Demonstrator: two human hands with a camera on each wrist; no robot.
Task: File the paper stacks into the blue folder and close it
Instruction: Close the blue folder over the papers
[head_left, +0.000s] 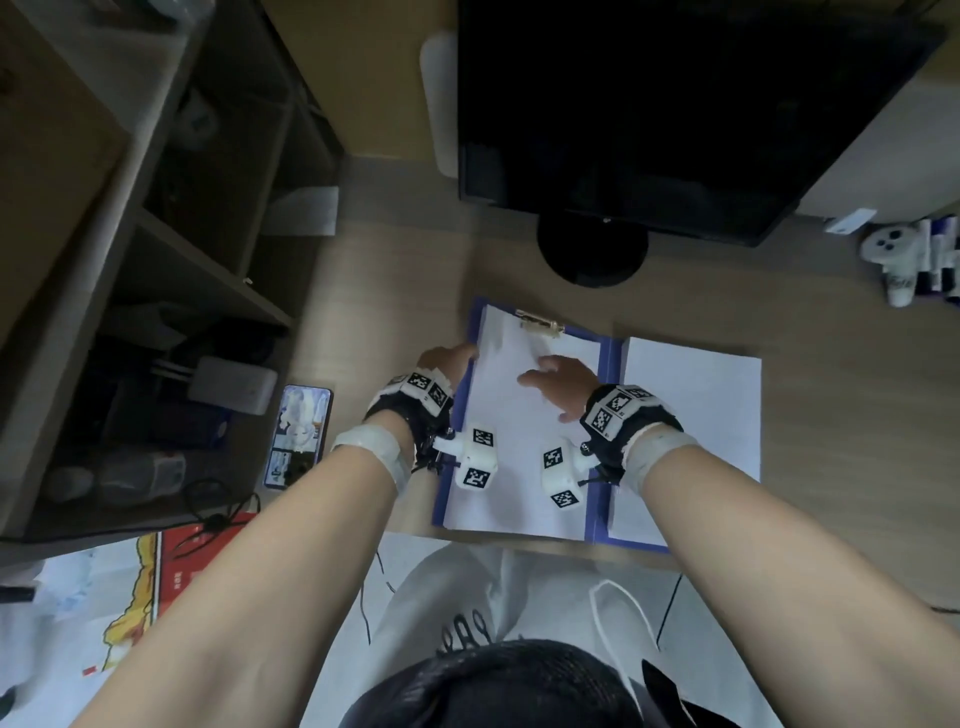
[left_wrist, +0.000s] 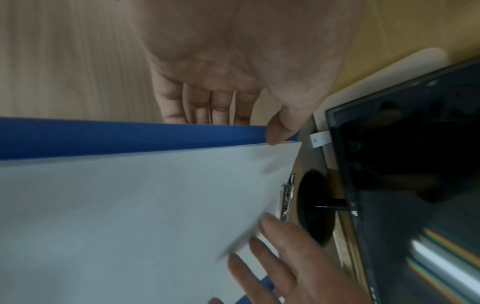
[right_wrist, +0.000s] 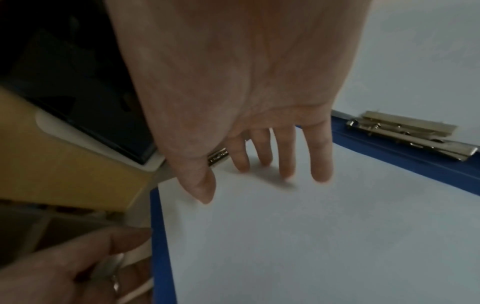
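The blue folder (head_left: 604, 364) lies open on the bench (head_left: 831, 415) at frame centre, one paper stack (head_left: 519, 467) on its left half. The right hand (head_left: 558, 379), fingers spread, presses that stack. The left hand (head_left: 447, 358) pinches the folder's left edge. Another stack (head_left: 696, 415) lies right. Farther up: the clip (head_left: 540, 325), then a monitor (head_left: 675, 104).
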